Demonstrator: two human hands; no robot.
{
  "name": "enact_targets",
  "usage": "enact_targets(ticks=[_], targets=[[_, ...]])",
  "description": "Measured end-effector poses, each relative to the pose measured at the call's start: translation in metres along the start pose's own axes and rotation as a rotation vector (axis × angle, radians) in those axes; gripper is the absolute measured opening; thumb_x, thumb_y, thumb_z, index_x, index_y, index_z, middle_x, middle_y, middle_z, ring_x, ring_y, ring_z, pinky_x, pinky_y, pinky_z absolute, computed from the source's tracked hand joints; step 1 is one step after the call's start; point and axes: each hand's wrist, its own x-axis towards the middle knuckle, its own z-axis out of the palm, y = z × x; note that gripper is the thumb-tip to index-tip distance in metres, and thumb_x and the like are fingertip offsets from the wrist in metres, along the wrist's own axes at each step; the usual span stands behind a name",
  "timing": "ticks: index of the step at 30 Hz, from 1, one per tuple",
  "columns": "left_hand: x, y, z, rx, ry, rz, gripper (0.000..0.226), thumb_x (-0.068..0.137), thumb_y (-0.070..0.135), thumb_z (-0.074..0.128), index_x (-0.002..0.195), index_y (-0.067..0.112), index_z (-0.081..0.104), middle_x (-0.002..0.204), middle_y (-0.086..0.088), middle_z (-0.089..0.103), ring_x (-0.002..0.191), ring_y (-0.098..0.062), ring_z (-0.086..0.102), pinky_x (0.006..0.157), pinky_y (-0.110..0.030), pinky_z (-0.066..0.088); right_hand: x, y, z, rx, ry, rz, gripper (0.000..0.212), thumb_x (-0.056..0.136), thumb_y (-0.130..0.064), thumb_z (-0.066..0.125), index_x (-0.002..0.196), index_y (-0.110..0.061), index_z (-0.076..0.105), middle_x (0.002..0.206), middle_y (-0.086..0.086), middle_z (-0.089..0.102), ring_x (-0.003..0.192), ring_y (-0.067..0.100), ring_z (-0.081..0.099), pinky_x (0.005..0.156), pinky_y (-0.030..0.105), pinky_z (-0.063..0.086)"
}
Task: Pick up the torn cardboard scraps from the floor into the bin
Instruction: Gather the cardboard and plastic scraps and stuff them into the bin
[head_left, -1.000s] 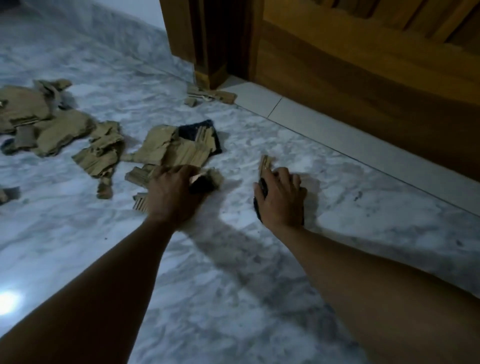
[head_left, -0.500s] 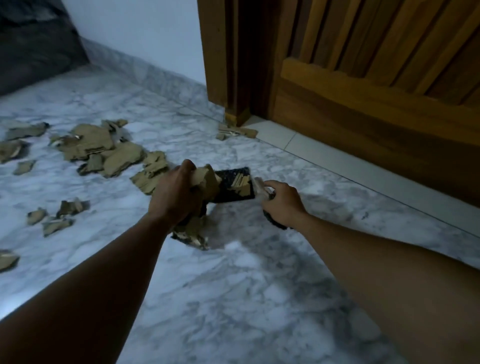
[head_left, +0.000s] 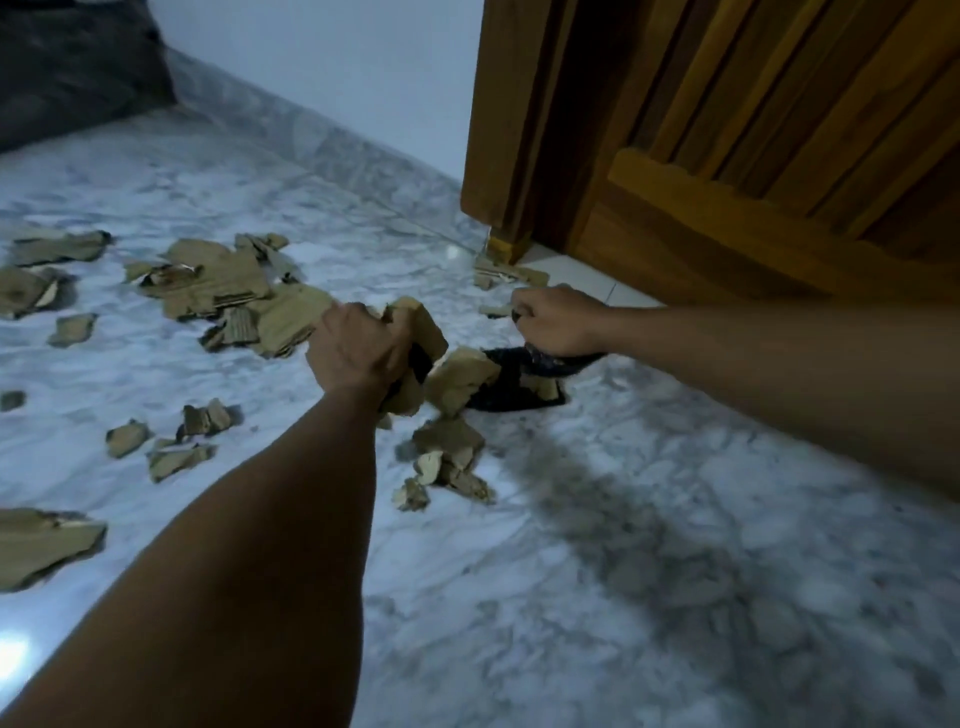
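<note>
Far left of my left fingers, the loose scraps (head_left: 223, 291) lie spread over the floor (head_left: 623, 571), with more strays nearer me and one big piece at the frame's left edge. None of that has moved.

My left hand (head_left: 358, 353) has. A second ago it pressed flat on scraps on the floor; now it is raised and clenched round a handful (head_left: 421, 325), with what looks like a fold of black bag caught in the same grip. Just below those fingers a small clump (head_left: 447, 457) sits on the floor; half a second ago it hung under the hand, so I judge it slipped out and needs picking again.

Between the two hands, the bag (head_left: 506, 382), which I take for the bin, is lifted and pulled open, one large piece (head_left: 462, 379) at its mouth and a little cardboard inside. My right hand (head_left: 558, 322) has come off the floor and grips the bag's rim, fingers curled tight.

So loading has only begun; most cardboard is still on the floor.

Beyond the right fingers, a few bits (head_left: 506, 275) lie against the frame foot, and the door (head_left: 753, 208) closes that side. Open floor lies toward me and to the left, so I'd work that way.
</note>
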Motion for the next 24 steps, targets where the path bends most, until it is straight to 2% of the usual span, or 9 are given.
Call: enact_targets(ticks=[3,6,8,9,11,14,17,21,24], targets=[[0.007,-0.002,0.016,0.045,-0.04,-0.016,0.061,0.075,0.071,0.046,0.077,0.013,0.064,0.091,-0.013,0.061,0.077,-0.036,0.061,0.065,-0.037,0.047,0.022,-0.001,-0.002,0.013,0.037,-0.005,0.015,0.105,-0.026,0.04,0.09,-0.029,0.039,0.077,0.001,0.04,0.063,0.025,0.035,0.062,0.042,0.03],[0.028,-0.013,0.032,0.171,-0.155,0.122,0.058,0.078,0.062,0.06,0.099,0.009,0.063,0.119,-0.017,0.048,0.105,-0.038,0.051,0.086,-0.049,0.046,0.053,0.024,0.042,0.048,0.142,0.081,0.014,0.104,-0.034,0.038,0.11,-0.022,0.034,0.105,0.012,0.043,0.075,0.032,0.049,0.064,0.041,0.039],[0.044,-0.024,0.039,0.203,-0.24,0.142,0.063,0.079,0.061,0.064,0.109,0.006,0.058,0.124,-0.018,0.04,0.115,-0.039,0.041,0.092,-0.053,0.043,0.071,0.038,0.083,0.095,0.145,0.187,0.017,0.103,-0.042,0.034,0.114,-0.029,0.03,0.128,0.016,0.036,0.092,0.038,0.05,0.08,0.049,0.045],[0.048,-0.028,0.042,0.218,-0.279,0.156,0.069,0.077,0.063,0.065,0.113,0.006,0.055,0.127,-0.018,0.038,0.117,-0.039,0.039,0.094,-0.054,0.042,0.076,0.041,0.103,0.112,0.099,0.229,0.027,0.101,-0.048,0.033,0.123,-0.032,0.03,0.144,0.016,0.027,0.111,0.043,0.046,0.094,0.056,0.042],[0.055,-0.035,0.053,0.287,-0.339,0.198,0.083,0.07,0.073,0.064,0.125,0.012,0.048,0.14,-0.016,0.033,0.129,-0.04,0.032,0.103,-0.058,0.035,0.084,0.04,0.132,0.18,-0.019,0.242,0.058,0.093,-0.068,0.036,0.145,-0.047,0.02,0.164,0.003,-0.003,0.146,0.048,0.006,0.113,0.064,0.021],[0.05,-0.052,0.071,0.338,-0.557,0.145,0.1,0.071,0.077,0.061,0.149,0.03,0.022,0.163,-0.003,-0.001,0.147,-0.041,-0.003,0.112,-0.067,0.012,0.079,0.034,0.154,0.113,0.042,0.13,0.085,0.076,-0.086,0.045,0.149,-0.057,0.013,0.165,-0.007,-0.014,0.148,0.04,-0.023,0.114,0.067,0.001],[0.045,-0.068,0.091,0.313,-0.586,0.09,0.112,0.065,0.088,0.052,0.154,0.039,0.005,0.164,0.0,-0.008,0.148,-0.041,-0.005,0.115,-0.063,0.009,0.093,0.05,0.164,-0.05,0.265,-0.06,0.075,0.078,-0.084,0.043,0.143,-0.049,0.035,0.159,0.005,0.019,0.145,0.038,0.013,0.112,0.065,0.014],[0.043,-0.056,0.1,0.234,-0.244,0.135,0.094,0.065,0.081,0.061,0.14,0.028,0.039,0.14,-0.008,0.047,0.121,-0.036,0.041,0.095,-0.046,0.04,0.128,0.061,0.157,0.06,0.418,-0.417,0.045,0.09,-0.053,0.049,0.122,-0.021,0.055,0.111,0.009,0.059,0.098,0.037,0.055,0.08,0.053,0.049],[0.048,-0.033,0.104,0.023,-0.17,0.019,0.065,0.072,0.056,0.076,0.123,0.025,0.051,0.113,-0.006,0.063,0.097,-0.031,0.059,0.071,-0.034,0.043,0.154,0.063,0.133,0.173,0.322,-0.447,0.046,0.092,-0.034,0.059,0.132,-0.011,0.055,0.112,0.014,0.064,0.1,0.04,0.06,0.077,0.05,0.052]])
